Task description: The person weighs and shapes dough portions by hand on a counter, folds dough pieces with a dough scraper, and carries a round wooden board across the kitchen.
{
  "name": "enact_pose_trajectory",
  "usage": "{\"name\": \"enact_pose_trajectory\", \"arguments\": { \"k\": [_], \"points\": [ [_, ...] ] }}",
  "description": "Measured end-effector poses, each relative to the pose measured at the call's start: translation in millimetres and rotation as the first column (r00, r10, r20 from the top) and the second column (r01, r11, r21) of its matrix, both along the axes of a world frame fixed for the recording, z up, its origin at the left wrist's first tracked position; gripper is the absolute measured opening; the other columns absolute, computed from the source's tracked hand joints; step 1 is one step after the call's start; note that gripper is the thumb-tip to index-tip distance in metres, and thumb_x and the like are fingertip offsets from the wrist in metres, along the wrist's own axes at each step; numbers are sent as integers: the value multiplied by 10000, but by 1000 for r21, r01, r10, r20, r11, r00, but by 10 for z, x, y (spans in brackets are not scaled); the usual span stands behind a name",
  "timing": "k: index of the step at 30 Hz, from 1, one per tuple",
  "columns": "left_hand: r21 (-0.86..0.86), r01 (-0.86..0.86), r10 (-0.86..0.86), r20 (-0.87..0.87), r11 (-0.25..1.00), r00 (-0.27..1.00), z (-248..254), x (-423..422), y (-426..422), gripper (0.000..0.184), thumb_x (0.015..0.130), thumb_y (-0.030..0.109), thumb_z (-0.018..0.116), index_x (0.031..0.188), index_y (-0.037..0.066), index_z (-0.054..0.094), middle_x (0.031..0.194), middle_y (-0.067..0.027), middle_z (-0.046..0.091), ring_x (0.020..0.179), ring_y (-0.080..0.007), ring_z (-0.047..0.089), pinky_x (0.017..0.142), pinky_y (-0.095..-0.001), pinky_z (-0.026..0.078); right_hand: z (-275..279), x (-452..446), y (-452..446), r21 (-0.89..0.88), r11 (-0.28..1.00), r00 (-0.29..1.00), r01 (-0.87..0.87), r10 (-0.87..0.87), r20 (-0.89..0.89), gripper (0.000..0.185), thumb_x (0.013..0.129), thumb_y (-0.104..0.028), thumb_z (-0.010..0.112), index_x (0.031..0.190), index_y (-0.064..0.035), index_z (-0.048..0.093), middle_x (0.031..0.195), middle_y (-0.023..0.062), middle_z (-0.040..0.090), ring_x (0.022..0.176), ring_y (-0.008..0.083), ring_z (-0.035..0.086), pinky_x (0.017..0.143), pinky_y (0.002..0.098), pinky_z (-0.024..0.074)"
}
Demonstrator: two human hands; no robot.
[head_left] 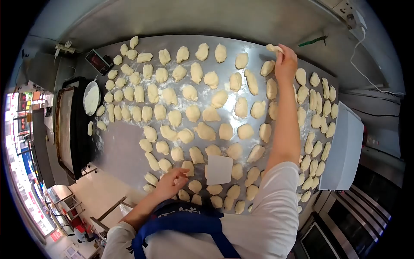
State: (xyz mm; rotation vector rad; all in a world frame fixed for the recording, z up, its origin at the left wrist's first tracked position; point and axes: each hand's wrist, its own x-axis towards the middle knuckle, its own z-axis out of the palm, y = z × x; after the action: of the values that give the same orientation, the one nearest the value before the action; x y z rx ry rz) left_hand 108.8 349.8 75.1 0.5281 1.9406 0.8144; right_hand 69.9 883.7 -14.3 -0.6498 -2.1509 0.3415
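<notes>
My right hand (285,64) reaches to the far side of the metal table (120,151), its fingers closed on a piece of dough (272,48). Just below it lies another dough piece (267,67). My left hand (170,184) is near the front edge with its fingers loosely bent and apart, holding nothing that I can see. Beside its fingertips sits a dough piece (188,168); whether they touch is unclear. A white flat scraper (219,169) rests on the dough to the right of that hand. Many dough pieces lie in rough rows, with flour dusted between them.
A bowl of flour (92,98) and a phone (99,61) are at the left end, next to a dark-rimmed baking tray (64,129). A pale box (342,149) stands at the right end. A wall (181,21) borders the far side.
</notes>
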Motion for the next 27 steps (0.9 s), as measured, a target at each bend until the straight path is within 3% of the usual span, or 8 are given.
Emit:
{"name": "enact_pose_trajectory", "arguments": {
  "k": [4, 7, 9, 11, 17, 20, 22, 27],
  "points": [
    [-91, -5, -1, -58, 996, 998, 57, 7, -326, 363, 865, 221, 617, 1191, 71, 562, 1035, -149, 627, 942, -261, 626, 791, -355, 490, -268, -315, -105, -70, 992, 993, -107, 109, 32, 319, 784, -28, 588, 1089, -117, 620, 1084, 93, 627, 1044, 305, 555, 905, 404, 440],
    [-107, -108, 98, -88, 988, 991, -58, 38, -665, 358, 854, 205, 630, 1181, 72, 573, 1030, -142, 627, 921, -266, 625, 784, -346, 491, -481, -381, -123, -66, 996, 871, -62, 86, 483, 358, 802, -97, 566, 1157, -100, 601, 1215, 120, 585, 1158, 312, 519, 978, 424, 411],
    [-99, -150, 130, -179, 984, 975, -15, 74, -800, 332, 851, 183, 630, 1156, 60, 586, 1004, -149, 620, 893, -272, 622, 767, -342, 494, -406, -408, -242, 48, 996, 953, -76, 59, 297, 365, 833, -127, 505, 1178, -35, 585, 1249, 190, 556, 1165, 325, 511, 998, 401, 394],
    [-34, -167, 157, -202, 985, 967, 15, 50, -914, 326, 860, 194, 624, 1150, 49, 584, 1012, -147, 617, 905, -269, 624, 756, -352, 503, -171, -366, -639, -181, 983, 970, 23, 21, 240, 379, 837, -152, 545, 1180, 6, 571, 1240, 211, 550, 1172, 341, 502, 994, 411, 391],
    [-23, -94, 82, -302, 995, 950, 32, -53, -1329, 333, 861, 202, 610, 1161, 65, 564, 1085, -137, 595, 960, -298, 602, 790, -385, 500, 40, 388, -2259, -245, 954, 908, -171, 249, 338, 444, 816, -252, 641, 1193, -32, 560, 1273, 238, 481, 1191, 407, 438, 1011, 476, 345],
    [-32, 15, -24, -322, 999, 947, -37, -42, -1643, 354, 849, 220, 615, 1171, 87, 549, 1117, -133, 583, 1003, -310, 580, 850, -396, 479, 112, 846, -2984, -255, 965, 894, -56, 162, 417, 523, 816, -287, 646, 1252, -28, 516, 1336, 280, 414, 1251, 429, 377, 1038, 489, 313],
    [-37, 66, -74, -336, 997, 939, -33, -56, -1839, 345, 843, 226, 623, 1155, 92, 562, 1124, -132, 582, 1011, -317, 575, 880, -408, 466, 51, 1107, -3357, -87, 983, 807, 160, -79, 586, 605, 826, -336, 629, 1300, 2, 462, 1366, 321, 367, 1290, 450, 329, 1059, 498, 288],
    [-27, 252, -237, -453, 967, 860, -235, -219, -2596, 342, 831, 241, 625, 1130, 82, 578, 1135, -128, 581, 1045, -315, 564, 891, -405, 465, 58, 1394, -3859, -179, 907, 711, 380, -163, 684, 647, 843, -373, 594, 1315, 37, 427, 1373, 350, 340, 1291, 461, 332, 1054, 489, 312]
  ]
}}
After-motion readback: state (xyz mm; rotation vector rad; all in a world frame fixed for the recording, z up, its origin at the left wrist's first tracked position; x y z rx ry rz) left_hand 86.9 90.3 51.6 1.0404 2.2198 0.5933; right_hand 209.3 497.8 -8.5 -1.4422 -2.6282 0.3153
